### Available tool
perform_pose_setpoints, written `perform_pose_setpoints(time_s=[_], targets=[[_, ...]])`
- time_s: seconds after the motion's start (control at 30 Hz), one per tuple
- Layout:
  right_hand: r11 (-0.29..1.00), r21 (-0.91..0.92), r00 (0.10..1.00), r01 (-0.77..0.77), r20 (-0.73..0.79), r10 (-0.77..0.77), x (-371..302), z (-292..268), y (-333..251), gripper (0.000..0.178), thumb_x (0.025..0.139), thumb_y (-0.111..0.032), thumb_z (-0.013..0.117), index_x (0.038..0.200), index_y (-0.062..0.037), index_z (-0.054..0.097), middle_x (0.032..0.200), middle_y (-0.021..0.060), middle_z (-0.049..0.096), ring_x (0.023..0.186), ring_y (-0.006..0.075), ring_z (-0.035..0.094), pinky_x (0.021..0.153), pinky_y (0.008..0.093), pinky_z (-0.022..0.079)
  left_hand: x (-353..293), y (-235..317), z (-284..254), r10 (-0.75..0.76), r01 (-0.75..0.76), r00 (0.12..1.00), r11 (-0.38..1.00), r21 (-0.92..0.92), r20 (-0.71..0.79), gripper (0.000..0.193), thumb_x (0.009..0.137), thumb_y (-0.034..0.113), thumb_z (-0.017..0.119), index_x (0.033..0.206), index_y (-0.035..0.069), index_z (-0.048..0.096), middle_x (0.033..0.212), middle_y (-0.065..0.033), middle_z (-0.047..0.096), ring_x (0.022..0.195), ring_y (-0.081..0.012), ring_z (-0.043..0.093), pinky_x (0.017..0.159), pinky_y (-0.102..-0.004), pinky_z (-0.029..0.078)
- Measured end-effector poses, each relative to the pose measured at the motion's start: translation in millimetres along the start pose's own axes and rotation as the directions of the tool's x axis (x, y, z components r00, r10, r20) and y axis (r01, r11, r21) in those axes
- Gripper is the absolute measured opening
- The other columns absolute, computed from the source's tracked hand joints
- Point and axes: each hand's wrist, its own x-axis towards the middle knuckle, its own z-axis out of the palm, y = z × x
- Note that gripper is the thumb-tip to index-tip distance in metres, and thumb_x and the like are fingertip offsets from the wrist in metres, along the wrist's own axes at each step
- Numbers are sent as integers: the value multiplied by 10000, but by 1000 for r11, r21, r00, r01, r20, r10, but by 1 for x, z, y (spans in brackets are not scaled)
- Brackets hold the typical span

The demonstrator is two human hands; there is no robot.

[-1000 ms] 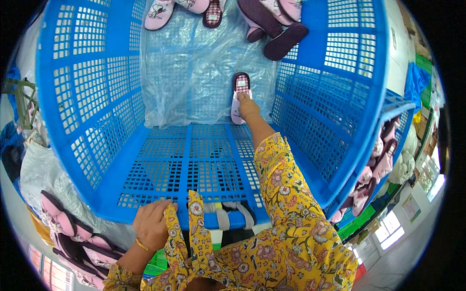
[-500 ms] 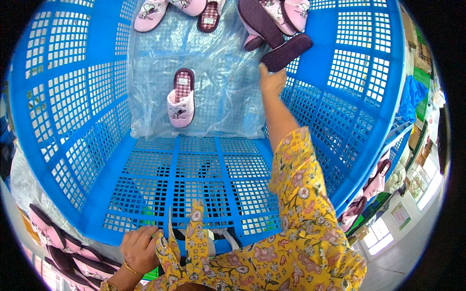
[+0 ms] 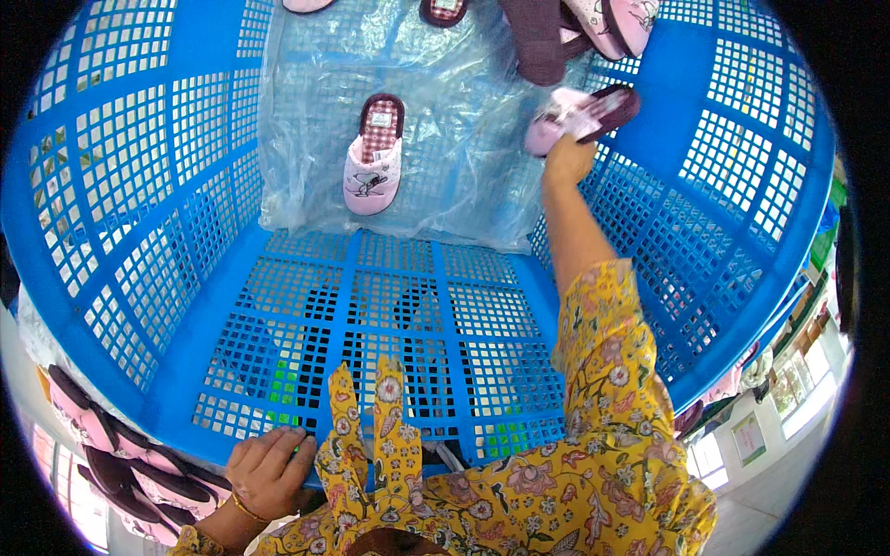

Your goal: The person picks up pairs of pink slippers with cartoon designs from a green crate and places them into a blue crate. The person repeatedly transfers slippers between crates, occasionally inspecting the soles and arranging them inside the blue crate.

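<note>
At the right side of a large blue plastic basket (image 3: 663, 125), my right hand (image 3: 569, 163) grips a pink slipper (image 3: 554, 130) with its dark lining facing up; motion blurs it slightly. A single pink slipper with a checked insole (image 3: 374, 181) lies on clear plastic sheeting (image 3: 464, 176), toe toward me. My left hand (image 3: 269, 473) is closed over the near rim of the basket. Just beyond my right hand, a dark slipper sole (image 3: 536, 46) leans among other pink slippers (image 3: 603, 28).
More slippers, partly cut off, lie at the far end, one with a checked insole (image 3: 444, 9). Outside the basket at lower left are stacked pink and dark slippers (image 3: 139, 463). The basket's mesh walls rise on both sides.
The slipper in my right hand has turned from sole up to lining up. The view has shifted, so the basket's contents sit higher in it. My left hand stays on the rim.
</note>
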Motion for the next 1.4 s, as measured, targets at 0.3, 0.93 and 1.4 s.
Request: perform_pose_setpoints(time_s=[0.3, 0.93, 1.4], targets=[[958, 240, 791, -157, 612, -24, -104, 33, 74, 481, 742, -139, 645, 1177, 35, 535, 1163, 167, 596, 1043, 283, 567, 916, 364, 436, -3, -1, 3, 26, -26, 998, 1000, 3, -54, 356, 636, 283, 653, 942, 101, 661, 990, -39, 646, 883, -197, 637, 704, -326, 451], [616, 711, 885, -341, 463, -44, -1, 117, -132, 471, 780, -87, 696, 1187, -6, 473, 999, 130, 592, 833, 202, 596, 696, 338, 507, -6, -8, 1, 6, -9, 998, 999, -41, -63, 161, 751, 216, 612, 883, 136, 658, 1031, -41, 644, 922, -186, 633, 668, -285, 457], [388, 591, 61, 708, 496, -866, -220, 79, -103, 84, 780, -167, 681, 831, -113, 641, 796, 76, 649, 783, 257, 618, 725, 382, 472, -6, -8, -1, -27, 16, 995, 993, -113, -95, 217, 760, 229, 624, 942, 118, 662, 1048, -30, 639, 918, -167, 622, 705, -279, 463]])
